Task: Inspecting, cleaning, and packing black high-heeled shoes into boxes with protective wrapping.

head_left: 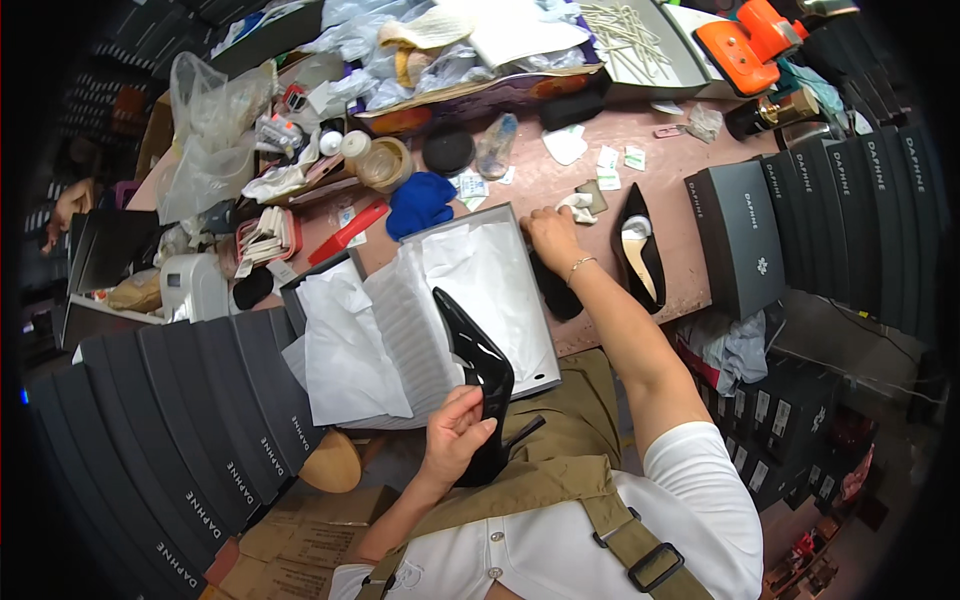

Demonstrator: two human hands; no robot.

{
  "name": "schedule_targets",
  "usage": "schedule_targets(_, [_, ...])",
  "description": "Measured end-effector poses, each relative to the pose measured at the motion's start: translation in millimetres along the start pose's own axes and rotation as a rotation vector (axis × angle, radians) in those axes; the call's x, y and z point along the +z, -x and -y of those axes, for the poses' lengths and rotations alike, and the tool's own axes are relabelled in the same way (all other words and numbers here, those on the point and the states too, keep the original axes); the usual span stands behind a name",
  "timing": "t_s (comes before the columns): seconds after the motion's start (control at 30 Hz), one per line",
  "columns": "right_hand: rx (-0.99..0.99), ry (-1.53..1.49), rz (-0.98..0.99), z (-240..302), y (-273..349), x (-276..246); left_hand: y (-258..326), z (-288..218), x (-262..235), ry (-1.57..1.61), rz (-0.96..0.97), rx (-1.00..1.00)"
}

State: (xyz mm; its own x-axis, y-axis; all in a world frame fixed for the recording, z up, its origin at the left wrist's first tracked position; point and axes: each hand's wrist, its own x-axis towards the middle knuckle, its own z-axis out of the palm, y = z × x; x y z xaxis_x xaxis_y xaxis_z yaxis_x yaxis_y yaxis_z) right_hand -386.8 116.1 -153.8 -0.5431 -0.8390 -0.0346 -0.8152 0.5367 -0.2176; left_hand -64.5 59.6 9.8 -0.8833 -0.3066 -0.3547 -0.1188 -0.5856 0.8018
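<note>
A glossy black high-heeled shoe (487, 365) is in my left hand (455, 440), its pointed toe tilted up over an open shoe box. The thumb and fingers close around it near the heel end. My right hand (553, 238) reaches onto the pink table, fingers curled down beside a crumpled white cloth (578, 207). What its fingertips press on is hidden. Beneath that wrist lies a dark, long object (556, 287), partly covered. The matching black shoe (638, 250) rests to the right, its pale insole facing up. White tissue paper (480, 265) lines the grey box (541, 340).
Dark shoe boxes stand in rows at the left (190, 430) and right (850, 220). A blue cloth (420, 205), red tool (348, 232) and jar (382, 163) lie behind the open box. An orange tape dispenser (745, 50) sits at the far right.
</note>
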Motion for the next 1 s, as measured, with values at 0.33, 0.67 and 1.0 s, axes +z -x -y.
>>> schedule_targets(0.33, [0.177,-1.271,-0.050,67.0,67.8,-200.3,10.1,-22.3,9.1,0.150,-0.013,-0.056])
schedule_targets(0.67, [-0.008,-0.880,-0.362,180.9,164.4,-185.9,22.3,-31.9,14.1,0.146,0.093,-0.060])
schedule_targets(1.0, [-0.194,-0.702,-0.356,205.4,194.1,-176.8,38.3,-25.1,-1.1,0.121,0.060,-0.023])
